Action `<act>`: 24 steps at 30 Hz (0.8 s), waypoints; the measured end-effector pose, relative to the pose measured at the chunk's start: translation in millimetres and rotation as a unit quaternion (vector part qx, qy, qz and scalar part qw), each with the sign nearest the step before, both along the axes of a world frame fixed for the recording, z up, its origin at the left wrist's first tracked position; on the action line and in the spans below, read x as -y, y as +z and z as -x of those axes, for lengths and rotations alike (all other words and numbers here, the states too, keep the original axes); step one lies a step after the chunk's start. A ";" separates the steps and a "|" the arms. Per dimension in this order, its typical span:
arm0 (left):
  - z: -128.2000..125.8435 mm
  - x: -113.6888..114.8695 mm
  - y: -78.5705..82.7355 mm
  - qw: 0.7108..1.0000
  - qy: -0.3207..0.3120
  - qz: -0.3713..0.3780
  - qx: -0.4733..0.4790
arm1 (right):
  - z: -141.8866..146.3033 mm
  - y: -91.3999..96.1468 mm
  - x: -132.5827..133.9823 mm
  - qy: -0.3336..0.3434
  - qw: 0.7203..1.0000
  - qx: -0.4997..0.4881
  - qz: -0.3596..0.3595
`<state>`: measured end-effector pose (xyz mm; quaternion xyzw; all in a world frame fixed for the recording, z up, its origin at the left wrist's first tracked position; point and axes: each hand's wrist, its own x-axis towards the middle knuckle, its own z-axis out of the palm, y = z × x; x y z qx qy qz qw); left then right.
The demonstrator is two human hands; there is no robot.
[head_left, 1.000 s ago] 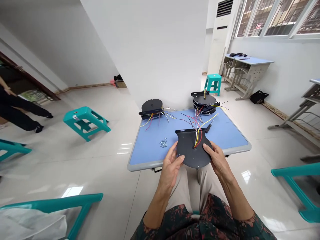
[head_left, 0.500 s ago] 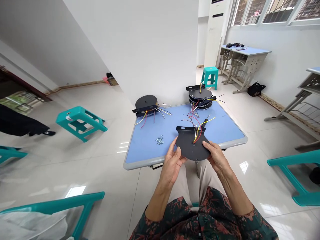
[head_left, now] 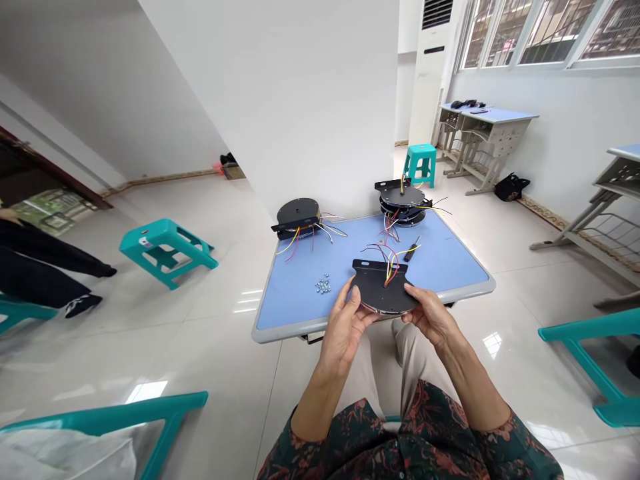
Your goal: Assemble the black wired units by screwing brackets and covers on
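Between my hands is a round black metal plate (head_left: 383,297) with a slotted, bent flange along its far edge. Red, yellow, white and black wires come up from its centre. My left hand (head_left: 345,320) grips its left rim, thumb on top and fingers beneath. My right hand (head_left: 431,313) grips the right rim in the same way. The near rim shows a thin lighter edge below the black face; what lies underneath is hidden. On the blue desk (head_left: 295,300), left of the plate, lies a small heap of screws (head_left: 323,285). A black-handled screwdriver (head_left: 411,252) rests beyond the plate.
At the desk's back left sits a round black wired unit (head_left: 299,213); a stack of similar units (head_left: 401,200) stands back right, against a white pillar (head_left: 310,100). Teal stools (head_left: 167,250) stand around on the tiled floor. A person's dark-trousered legs (head_left: 43,260) show at far left.
The plate has tilted flatter, so its near edge now shows, and its wires have shifted. My right fingers have come further under it. At left, more of the person's legs is in view.
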<state>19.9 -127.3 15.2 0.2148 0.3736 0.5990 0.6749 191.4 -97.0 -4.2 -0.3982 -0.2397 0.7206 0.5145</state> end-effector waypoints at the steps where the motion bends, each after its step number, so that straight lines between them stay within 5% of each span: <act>1: 0.7 -0.3 -0.1 1.000 -0.001 -0.002 -0.002 | -0.1 -0.3 0.4 0.002 1.000 -0.006 -0.001; 24: 5.1 -16.7 -13.2 1.000 0.016 -0.008 0.004 | -0.1 -2.1 -0.7 0.056 0.998 -0.013 0.039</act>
